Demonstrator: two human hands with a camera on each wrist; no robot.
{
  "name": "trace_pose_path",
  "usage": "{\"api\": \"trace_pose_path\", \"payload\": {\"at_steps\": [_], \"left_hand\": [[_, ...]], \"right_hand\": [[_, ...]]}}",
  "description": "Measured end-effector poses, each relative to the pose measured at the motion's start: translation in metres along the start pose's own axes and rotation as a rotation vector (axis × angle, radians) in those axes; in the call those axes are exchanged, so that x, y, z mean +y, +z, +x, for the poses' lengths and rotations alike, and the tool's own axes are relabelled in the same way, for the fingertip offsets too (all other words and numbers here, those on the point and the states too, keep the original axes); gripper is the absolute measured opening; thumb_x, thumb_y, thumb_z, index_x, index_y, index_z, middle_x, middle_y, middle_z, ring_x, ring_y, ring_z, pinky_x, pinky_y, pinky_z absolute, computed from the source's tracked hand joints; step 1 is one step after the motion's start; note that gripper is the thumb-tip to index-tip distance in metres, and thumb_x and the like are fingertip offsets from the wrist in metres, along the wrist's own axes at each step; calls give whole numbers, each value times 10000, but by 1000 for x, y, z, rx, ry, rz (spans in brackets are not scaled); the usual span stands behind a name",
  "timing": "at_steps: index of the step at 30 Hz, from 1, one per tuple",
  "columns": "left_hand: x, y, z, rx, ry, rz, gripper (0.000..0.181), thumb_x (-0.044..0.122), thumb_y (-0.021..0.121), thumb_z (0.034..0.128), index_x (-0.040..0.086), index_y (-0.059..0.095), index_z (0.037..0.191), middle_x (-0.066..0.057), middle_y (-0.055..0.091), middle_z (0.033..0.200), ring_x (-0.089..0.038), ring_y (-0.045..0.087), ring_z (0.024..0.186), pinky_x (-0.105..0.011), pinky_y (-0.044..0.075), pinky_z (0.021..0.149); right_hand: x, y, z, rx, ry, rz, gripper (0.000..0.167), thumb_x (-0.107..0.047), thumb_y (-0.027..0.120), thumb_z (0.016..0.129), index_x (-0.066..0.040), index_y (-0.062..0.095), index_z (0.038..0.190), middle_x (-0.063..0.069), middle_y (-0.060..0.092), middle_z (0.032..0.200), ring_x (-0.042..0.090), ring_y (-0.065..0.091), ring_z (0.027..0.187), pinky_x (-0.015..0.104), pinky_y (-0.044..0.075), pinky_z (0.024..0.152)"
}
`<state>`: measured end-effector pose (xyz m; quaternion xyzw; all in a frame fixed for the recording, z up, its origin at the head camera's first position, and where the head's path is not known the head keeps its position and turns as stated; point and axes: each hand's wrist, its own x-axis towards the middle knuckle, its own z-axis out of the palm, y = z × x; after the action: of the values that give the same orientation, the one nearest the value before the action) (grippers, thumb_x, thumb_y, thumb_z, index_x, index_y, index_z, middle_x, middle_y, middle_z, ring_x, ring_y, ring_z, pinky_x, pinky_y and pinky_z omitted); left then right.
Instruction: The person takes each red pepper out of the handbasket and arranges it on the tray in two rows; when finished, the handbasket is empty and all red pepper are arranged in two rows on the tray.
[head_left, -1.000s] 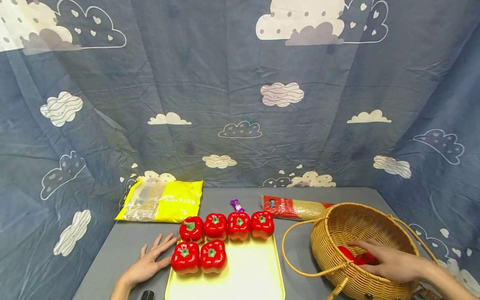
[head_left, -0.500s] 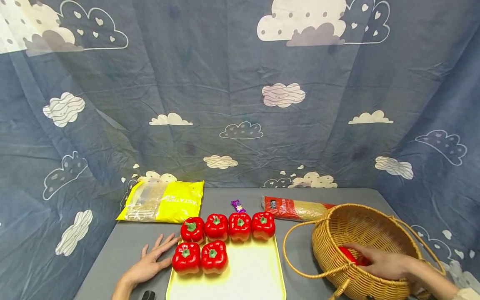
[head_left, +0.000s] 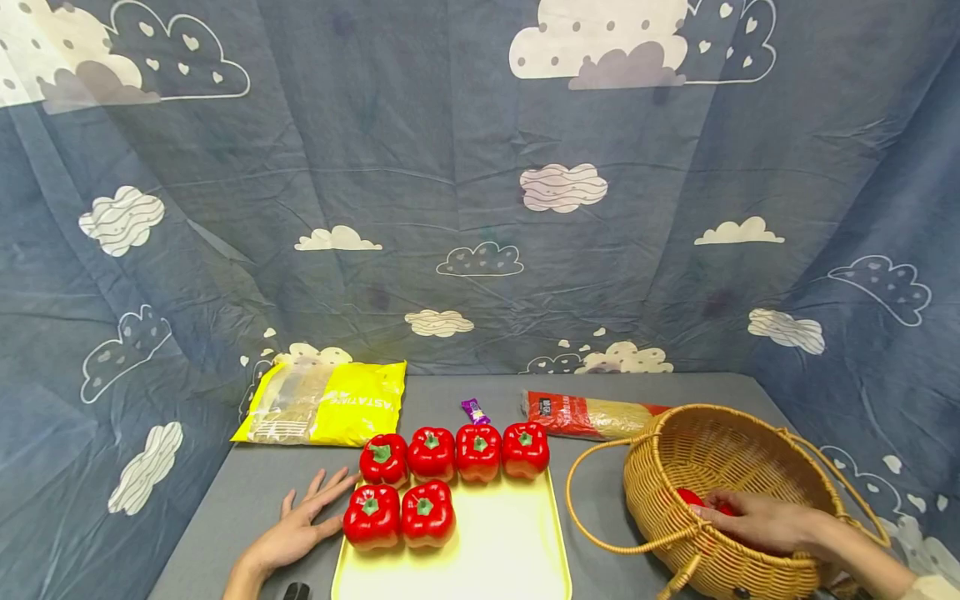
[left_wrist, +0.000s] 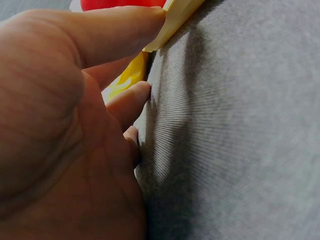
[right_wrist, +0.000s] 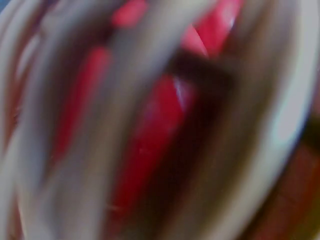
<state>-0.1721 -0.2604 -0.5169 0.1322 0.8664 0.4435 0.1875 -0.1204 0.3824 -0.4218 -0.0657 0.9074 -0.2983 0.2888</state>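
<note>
My right hand [head_left: 772,522] is inside a wicker basket [head_left: 652,517] at the right. Thumb and fingers close round a red bell pepper [head_left: 725,507], mostly hidden by the hand. Another patch of red [head_left: 688,497] shows beside the thumb. In the right wrist view, blurred wicker strands [right_wrist: 105,150] cover most of the picture, with red [right_wrist: 160,107] behind them. My left hand [head_left: 288,533] lies with fingers spread at the left edge of a pale yellow tray [head_left: 510,550]; its thumb is by the rim. Several red bell peppers [head_left: 427,513] stand in two rows on the tray.
A yellow pasta bag [head_left: 322,404] lies at the back left. Behind the tray is a small purple wrapped candy [head_left: 474,411]. A red-labelled noodle pack [head_left: 592,416] lies behind the basket. The basket's handle [head_left: 570,500] reaches toward the tray. A black object [head_left: 297,591] sits at the front.
My right hand has gone deeper into the basket, and its thumb and fingers have closed round a red bell pepper. The left hand has stayed by the tray.
</note>
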Motion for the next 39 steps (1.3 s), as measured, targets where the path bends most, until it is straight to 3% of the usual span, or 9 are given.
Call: {"api": "trace_pose_path", "payload": {"at_steps": [3,5,10,15,19,23,28,31,39], "left_hand": [[0,0,0,-3,-4,1,613,308,614,996,175,404,1555,-213,160,1661,-496,-141,1508,-728,-228,1050],[0,0,0,-5,-6,2,615,312,613,996,175,401,1557,-212,158,1661,-495,-144,1507,-727,-225,1050],[2,-1,0,-5,-11,3,617,317,609,998,174,396,1559,-211,152,1663,-492,-150,1507,-722,-226,1053],[3,-1,0,-4,-11,4,617,315,614,995,180,400,1558,-205,156,1664,-492,-146,1508,-721,-223,1055],[2,-1,1,-3,-17,5,616,310,618,993,179,405,1555,-204,165,1663,-493,-140,1509,-719,-215,1058],[2,-1,0,-4,-27,-3,620,306,625,988,178,407,1554,-201,165,1663,-490,-140,1510,-714,-214,1061],[1,0,0,-8,-38,-13,625,321,625,987,188,404,1556,-195,158,1666,-481,-146,1513,-710,-223,1062],[0,0,0,-10,-37,-11,623,342,609,996,197,392,1562,-182,148,1671,-468,-150,1517,-708,-229,1066],[0,-1,0,-4,-16,-8,621,332,611,995,183,397,1559,-196,149,1668,-480,-151,1512,-714,-236,1060]], "right_hand": [[-2,1,0,38,-7,-27,405,-387,479,1057,-17,605,1165,92,649,1029,216,578,917,332,470,724],[-2,1,-1,39,-30,-22,338,-368,474,1063,-59,601,1113,56,620,969,162,531,850,271,414,673],[0,0,0,40,-122,2,307,-301,455,1079,-21,579,1095,22,563,900,46,468,775,219,354,639],[3,0,0,172,-255,-114,199,-217,493,1066,-44,590,1055,-39,573,881,-54,437,755,206,365,620],[2,-1,0,266,-275,-211,132,-187,539,1043,-69,598,1038,-58,614,921,-79,462,793,207,406,638],[1,-3,-1,325,-217,-292,94,-185,577,1022,-104,612,1055,-41,636,964,-2,551,860,240,453,672],[1,-7,0,396,-119,-368,122,-211,633,984,-127,640,1073,39,624,1027,259,615,966,386,503,730],[1,-11,0,404,-94,-374,166,-219,647,974,-104,646,1094,88,625,1059,346,618,1002,466,520,745],[-8,-20,-5,386,-66,-351,235,-225,597,1015,-58,615,1179,168,593,1080,290,618,925,419,521,688]]}}
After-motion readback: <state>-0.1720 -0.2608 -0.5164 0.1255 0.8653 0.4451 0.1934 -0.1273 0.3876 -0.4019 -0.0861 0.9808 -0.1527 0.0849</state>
